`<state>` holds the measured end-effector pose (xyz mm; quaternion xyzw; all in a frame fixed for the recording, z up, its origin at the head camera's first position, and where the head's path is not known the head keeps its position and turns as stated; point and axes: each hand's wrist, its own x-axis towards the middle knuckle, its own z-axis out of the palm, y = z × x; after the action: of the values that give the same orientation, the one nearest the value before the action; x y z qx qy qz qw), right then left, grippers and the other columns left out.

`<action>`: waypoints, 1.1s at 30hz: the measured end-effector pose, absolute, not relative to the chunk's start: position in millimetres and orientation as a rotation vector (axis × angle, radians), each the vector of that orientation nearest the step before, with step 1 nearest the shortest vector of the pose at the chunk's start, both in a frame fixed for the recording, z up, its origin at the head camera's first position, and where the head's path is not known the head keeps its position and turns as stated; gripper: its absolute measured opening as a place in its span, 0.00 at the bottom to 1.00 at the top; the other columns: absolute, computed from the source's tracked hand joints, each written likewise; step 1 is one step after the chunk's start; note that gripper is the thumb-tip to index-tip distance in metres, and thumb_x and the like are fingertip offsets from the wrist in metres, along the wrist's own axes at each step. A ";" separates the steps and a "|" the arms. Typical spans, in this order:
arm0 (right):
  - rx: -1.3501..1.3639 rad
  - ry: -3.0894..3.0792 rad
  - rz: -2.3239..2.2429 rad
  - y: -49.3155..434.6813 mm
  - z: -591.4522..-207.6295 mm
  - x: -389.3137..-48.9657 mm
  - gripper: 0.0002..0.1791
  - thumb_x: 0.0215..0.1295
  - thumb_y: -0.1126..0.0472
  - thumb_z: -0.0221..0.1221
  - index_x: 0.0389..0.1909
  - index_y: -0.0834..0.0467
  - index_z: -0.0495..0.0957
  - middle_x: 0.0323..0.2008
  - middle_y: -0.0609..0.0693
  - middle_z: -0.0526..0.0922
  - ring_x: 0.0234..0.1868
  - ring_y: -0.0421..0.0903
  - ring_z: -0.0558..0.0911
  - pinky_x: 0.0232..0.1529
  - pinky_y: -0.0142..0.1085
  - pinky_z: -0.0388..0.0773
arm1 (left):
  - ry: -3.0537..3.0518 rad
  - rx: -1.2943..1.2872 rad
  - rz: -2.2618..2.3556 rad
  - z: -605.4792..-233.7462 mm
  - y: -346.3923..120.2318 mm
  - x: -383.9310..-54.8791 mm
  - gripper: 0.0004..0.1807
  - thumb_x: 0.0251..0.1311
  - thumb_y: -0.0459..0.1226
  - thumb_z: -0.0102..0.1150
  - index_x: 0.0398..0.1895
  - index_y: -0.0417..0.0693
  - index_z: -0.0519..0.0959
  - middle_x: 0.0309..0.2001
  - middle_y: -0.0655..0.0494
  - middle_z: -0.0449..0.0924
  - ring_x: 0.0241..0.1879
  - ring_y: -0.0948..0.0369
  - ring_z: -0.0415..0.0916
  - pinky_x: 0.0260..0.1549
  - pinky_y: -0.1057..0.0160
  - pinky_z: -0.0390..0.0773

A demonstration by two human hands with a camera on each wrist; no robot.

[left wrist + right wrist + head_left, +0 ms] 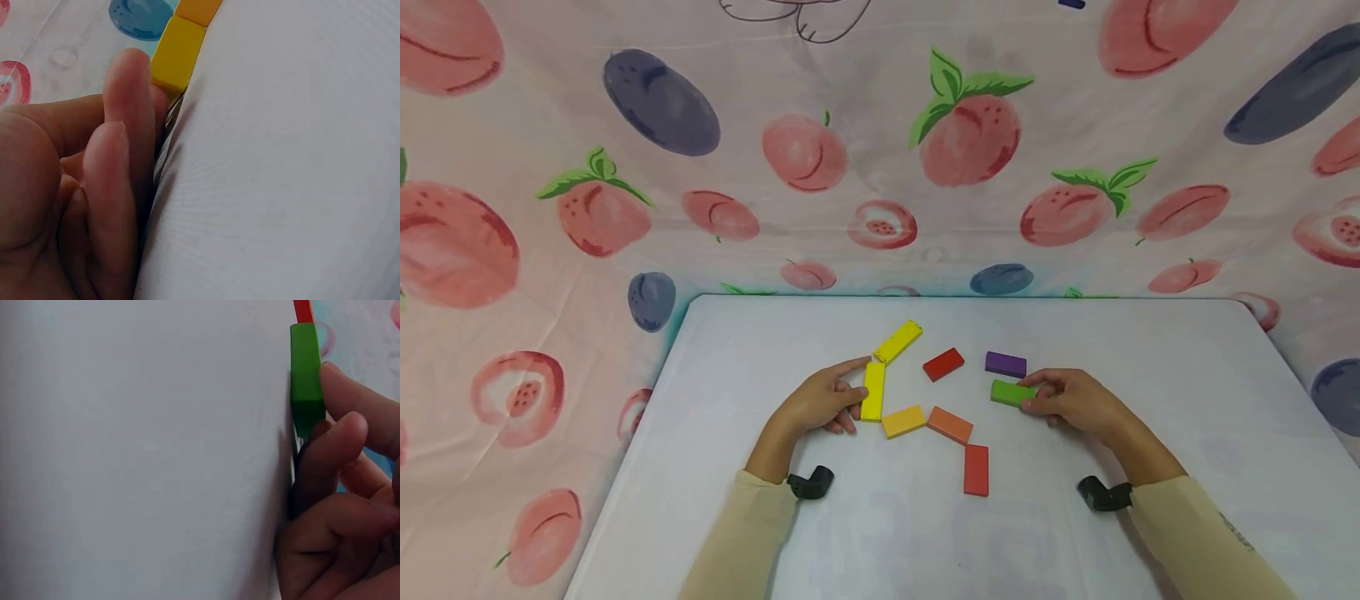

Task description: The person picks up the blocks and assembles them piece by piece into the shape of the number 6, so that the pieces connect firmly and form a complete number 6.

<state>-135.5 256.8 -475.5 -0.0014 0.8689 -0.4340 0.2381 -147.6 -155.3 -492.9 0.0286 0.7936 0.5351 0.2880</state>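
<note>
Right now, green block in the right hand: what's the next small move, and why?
Probably slide the green block toward the far end of the upper yellow block. The right hand pinches it, that end has no block against it, and the row runs red to yellow, so green seems next.

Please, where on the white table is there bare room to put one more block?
Bare: the tabletop left of the left hand; right of the right hand; and the strip between the sleeves, nearer than the red blocks. Crowded: the middle, from the yellow blocks to the orange block, and around the green block, close to the purple block.
</note>
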 end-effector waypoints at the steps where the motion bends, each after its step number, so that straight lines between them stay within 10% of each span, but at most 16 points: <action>1: -0.007 2.380 -1.183 256.7 -475.3 -135.7 0.28 0.64 0.53 0.70 0.62 0.61 0.78 0.27 0.52 0.78 0.26 0.47 0.77 0.32 0.36 0.72 | 2.120 0.076 1.427 -492.8 -155.0 -147.6 0.33 0.72 0.43 0.61 0.77 0.69 0.63 0.26 0.48 0.81 0.21 0.55 0.84 0.19 0.66 0.81; 33: -0.015 2.392 -1.139 252.7 -472.7 -134.4 0.18 0.65 0.52 0.69 0.46 0.60 0.79 0.31 0.51 0.75 0.32 0.48 0.78 0.38 0.38 0.72 | 2.129 0.074 1.410 -492.0 -154.7 -147.2 0.33 0.72 0.43 0.60 0.77 0.69 0.64 0.27 0.48 0.81 0.21 0.54 0.84 0.20 0.64 0.82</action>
<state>-134.4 252.7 -472.7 -0.0055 0.8757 -0.4169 0.2435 -147.2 -154.7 -492.0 0.0276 0.7977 0.5282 0.2895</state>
